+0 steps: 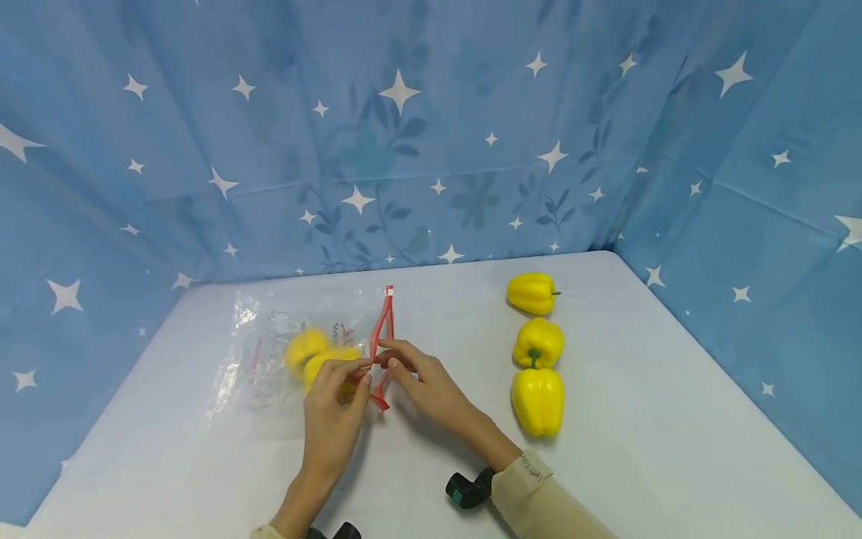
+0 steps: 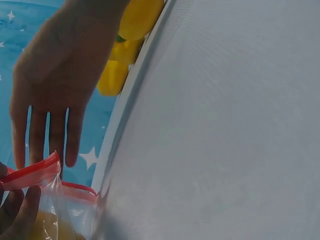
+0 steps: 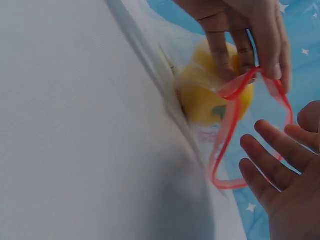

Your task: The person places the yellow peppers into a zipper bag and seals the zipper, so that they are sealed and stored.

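Note:
A clear zip bag (image 1: 252, 322) with a red zip edge (image 1: 389, 314) lies on the left part of the table. Two yellow bell peppers (image 1: 306, 350) show through its plastic. My left hand (image 1: 330, 419) pinches the red edge at the bag's mouth, and the right wrist view shows the mouth spread apart. My right hand (image 1: 434, 393) is beside the mouth. Its fingers (image 3: 277, 145) are extended and spread, with nothing held; whether one touches the zip edge I cannot tell.
To the right, three yellow bell peppers stand in a column: a far one (image 1: 532, 293), a middle one (image 1: 539, 342) and a near one (image 1: 539, 402). The white table (image 1: 660, 419) meets a blue star-patterned curtain (image 1: 417, 150) behind and at the sides.

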A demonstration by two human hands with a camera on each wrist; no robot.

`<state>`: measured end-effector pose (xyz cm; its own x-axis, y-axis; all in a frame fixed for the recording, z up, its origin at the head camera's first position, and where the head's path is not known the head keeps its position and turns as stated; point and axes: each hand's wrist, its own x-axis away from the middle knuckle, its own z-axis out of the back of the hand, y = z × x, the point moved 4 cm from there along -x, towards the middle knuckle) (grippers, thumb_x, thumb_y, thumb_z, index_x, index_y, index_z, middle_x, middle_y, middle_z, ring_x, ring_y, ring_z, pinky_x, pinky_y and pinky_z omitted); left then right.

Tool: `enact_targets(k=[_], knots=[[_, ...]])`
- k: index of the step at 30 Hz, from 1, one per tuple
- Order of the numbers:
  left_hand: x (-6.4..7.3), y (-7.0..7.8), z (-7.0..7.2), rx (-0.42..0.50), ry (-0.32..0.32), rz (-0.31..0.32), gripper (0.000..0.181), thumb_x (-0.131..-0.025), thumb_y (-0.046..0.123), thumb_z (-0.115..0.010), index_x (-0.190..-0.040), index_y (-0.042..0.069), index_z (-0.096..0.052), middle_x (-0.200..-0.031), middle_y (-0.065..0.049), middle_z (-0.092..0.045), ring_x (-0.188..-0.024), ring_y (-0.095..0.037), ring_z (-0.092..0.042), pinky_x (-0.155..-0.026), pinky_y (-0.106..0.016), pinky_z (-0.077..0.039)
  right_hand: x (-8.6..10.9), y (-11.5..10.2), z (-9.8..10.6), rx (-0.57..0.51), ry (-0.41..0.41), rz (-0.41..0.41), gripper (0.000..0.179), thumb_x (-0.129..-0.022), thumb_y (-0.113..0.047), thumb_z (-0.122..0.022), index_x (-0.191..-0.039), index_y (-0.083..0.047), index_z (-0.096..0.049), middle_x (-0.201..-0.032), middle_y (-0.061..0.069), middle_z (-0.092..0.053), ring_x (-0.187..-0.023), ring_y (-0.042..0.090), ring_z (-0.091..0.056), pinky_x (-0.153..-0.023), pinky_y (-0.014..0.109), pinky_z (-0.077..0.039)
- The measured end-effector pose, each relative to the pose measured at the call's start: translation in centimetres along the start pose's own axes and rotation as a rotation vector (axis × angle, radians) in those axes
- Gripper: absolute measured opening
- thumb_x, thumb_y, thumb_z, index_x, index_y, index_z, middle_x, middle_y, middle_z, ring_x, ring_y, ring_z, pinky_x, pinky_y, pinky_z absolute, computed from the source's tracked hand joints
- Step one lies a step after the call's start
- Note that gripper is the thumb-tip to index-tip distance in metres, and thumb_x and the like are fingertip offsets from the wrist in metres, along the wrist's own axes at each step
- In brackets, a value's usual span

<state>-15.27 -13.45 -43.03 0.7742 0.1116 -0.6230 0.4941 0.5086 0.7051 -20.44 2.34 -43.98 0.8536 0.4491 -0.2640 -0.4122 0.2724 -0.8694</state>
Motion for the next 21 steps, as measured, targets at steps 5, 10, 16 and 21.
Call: enact_targets(k=[5,10,16,21], knots=[[0.0,0.1,-0.1,0.001,-0.011,0.013,0.026,-0.088,-0.008,-0.077,-0.111,0.005,-0.076,-0.101,-0.004,-0.065,-0.09,-0.008,-0.064,-0.075,-0.008,-0.055,1.1,-0.9,1.4,-0.039,0.01,-0.026,0.04,-0.111,-0.016,-0.049,-0.15,-0.018,-0.052,-0.134,0.01,-0.071,-0.122,0.028,-0.069,-0.113,0.051,-0.051],[0.2,-0.1,0.0,0.007,-0.011,0.05,0.028,-0.088,-0.008,-0.077,-0.11,0.008,-0.076,-0.1,-0.002,-0.064,-0.09,-0.007,-0.062,-0.076,-0.008,-0.054,2.5,-1.6,3.5,-0.067,0.033,-0.05,0.038,-0.111,-0.021,-0.049,-0.149,-0.02,-0.053,-0.135,0.008,-0.07,-0.123,0.023,-0.067,-0.113,0.05,-0.051],[0.1,-0.2,0.0,0.011,-0.022,0.044,0.028,-0.088,-0.007,-0.077,-0.111,0.009,-0.076,-0.1,-0.002,-0.064,-0.09,-0.008,-0.062,-0.075,-0.01,-0.056,3.9,-2.1,6.6,-0.084,0.067,-0.044,0.038,-0.112,-0.021,-0.049,-0.15,-0.022,-0.052,-0.137,0.009,-0.068,-0.125,0.023,-0.066,-0.114,0.043,-0.052],[0.1,-0.2,0.0,0.009,-0.024,0.059,0.027,-0.089,-0.006,-0.077,-0.111,0.009,-0.076,-0.1,-0.001,-0.064,-0.09,-0.008,-0.061,-0.076,-0.009,-0.056,4.9,-2.4,9.7,-0.105,0.075,-0.035,0.038,-0.112,-0.023,-0.047,-0.15,-0.023,-0.051,-0.138,0.009,-0.066,-0.127,0.022,-0.064,-0.112,0.033,-0.053]])
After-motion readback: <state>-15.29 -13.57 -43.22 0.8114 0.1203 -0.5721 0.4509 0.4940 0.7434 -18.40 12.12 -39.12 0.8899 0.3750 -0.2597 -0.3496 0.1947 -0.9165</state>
